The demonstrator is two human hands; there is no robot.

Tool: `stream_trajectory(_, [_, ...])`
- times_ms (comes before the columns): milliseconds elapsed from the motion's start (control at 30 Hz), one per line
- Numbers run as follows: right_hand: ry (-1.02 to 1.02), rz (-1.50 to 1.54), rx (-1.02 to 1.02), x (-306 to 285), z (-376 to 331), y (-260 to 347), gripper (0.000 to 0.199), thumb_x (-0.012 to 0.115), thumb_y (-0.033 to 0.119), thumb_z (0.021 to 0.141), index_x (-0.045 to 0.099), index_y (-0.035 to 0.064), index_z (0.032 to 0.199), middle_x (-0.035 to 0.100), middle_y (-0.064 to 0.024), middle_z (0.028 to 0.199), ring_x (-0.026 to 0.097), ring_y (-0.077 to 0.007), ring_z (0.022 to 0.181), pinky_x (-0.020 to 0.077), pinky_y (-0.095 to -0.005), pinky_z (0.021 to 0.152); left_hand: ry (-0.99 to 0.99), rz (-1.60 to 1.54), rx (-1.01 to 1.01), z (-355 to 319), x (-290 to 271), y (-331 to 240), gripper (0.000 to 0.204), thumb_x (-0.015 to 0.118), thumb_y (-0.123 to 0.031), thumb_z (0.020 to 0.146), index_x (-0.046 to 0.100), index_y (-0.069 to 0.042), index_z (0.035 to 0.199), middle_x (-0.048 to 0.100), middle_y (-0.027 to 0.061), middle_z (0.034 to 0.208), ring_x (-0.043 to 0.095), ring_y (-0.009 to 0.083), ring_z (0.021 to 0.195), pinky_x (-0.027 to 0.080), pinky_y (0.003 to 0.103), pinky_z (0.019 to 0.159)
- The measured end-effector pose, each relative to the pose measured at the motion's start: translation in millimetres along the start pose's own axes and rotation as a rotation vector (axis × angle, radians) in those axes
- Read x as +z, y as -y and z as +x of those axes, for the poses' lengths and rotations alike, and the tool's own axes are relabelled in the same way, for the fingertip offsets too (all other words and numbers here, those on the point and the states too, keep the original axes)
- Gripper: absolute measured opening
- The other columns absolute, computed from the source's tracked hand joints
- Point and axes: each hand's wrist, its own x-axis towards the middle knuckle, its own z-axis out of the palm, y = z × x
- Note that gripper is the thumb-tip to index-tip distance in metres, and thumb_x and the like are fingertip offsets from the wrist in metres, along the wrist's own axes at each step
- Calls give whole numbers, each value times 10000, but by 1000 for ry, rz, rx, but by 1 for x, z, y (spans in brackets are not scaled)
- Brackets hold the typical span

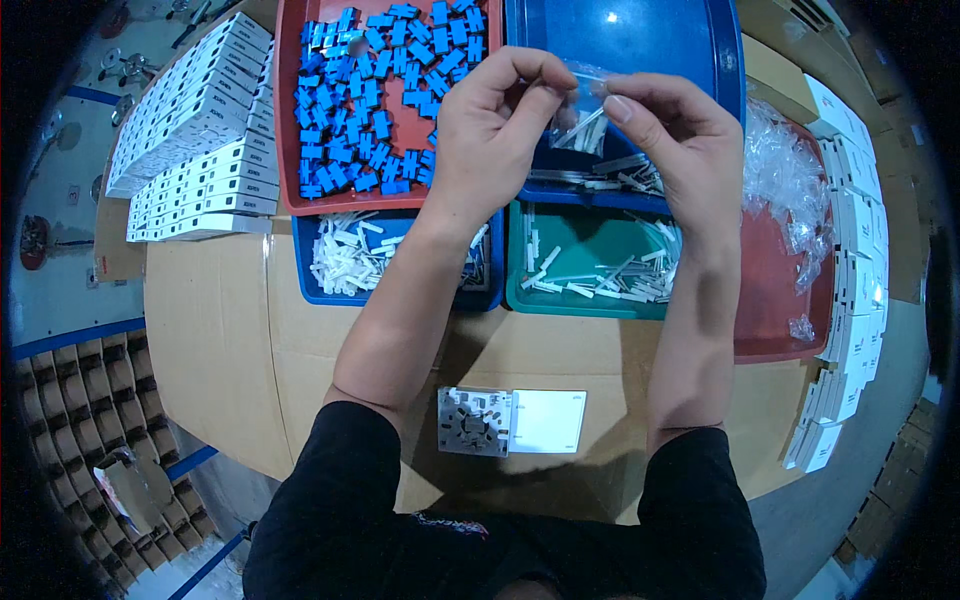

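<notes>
- Cardboard covers the worktop [230, 330] I look down on, crowded with trays along its far side.
- My left hand [495, 130] and right hand [680, 150] are raised together over the blue bin [640, 40], each pinching an edge of a small clear bag [580, 115] with white sticks inside; both grips are closed on the bag.
- Risk, as I judge it: the thin film could slip from either pinch, spilling sticks into the bin or into the green tray [590, 265] just below.
- Beside that sits a blue tray of white clips [350, 255], and behind it a red tray of blue connectors [370, 100].
- White boxes [190, 110] are stacked far left; loose clear bags [785, 180] lie right.
- Near me lies an open white faceplate [510, 422], between my forearms, apart from the hands.
</notes>
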Motion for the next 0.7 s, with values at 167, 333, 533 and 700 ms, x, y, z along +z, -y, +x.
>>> stream_trajectory(167, [77, -130, -44, -3, 1, 0, 193, 778, 117, 883, 771, 27, 1053, 747, -48, 937, 661, -81, 864, 531, -222, 770, 3, -20, -22, -1, 7, 2, 130, 621, -39, 967, 679, -11, 1080, 685, 26, 949, 653, 87, 843, 536, 228, 737])
stream_trajectory(333, [45, -81, 17, -1, -1, 2, 205, 768, 106, 886, 767, 27, 1075, 754, -47, 936, 671, -86, 850, 540, -220, 776, 42, 36, -1, 0, 6, 5, 177, 667, -62, 936, 694, -15, 1105, 681, 34, 960, 661, 109, 845, 541, 239, 757])
stream_trajectory(533, [-18, -98, 18, 1, -2, 4, 233, 771, 98, 880, 764, 30, 1103, 760, -57, 950, 685, -94, 866, 548, -224, 784, 110, 133, 42, 0, 2, 5, 279, 668, -29, 949, 649, 12, 1225, 685, 62, 1111, 657, 121, 1007, 533, 242, 886])
stream_trajectory(700, [-40, -130, 11, 2, -2, -2, 229, 776, 104, 872, 767, 29, 1088, 761, -56, 944, 686, -92, 855, 545, -225, 776, 58, 380, 210, 2, 4, 0, 205, 698, -20, 914, 708, -4, 1118, 689, 63, 1010, 659, 125, 907, 533, 246, 795])
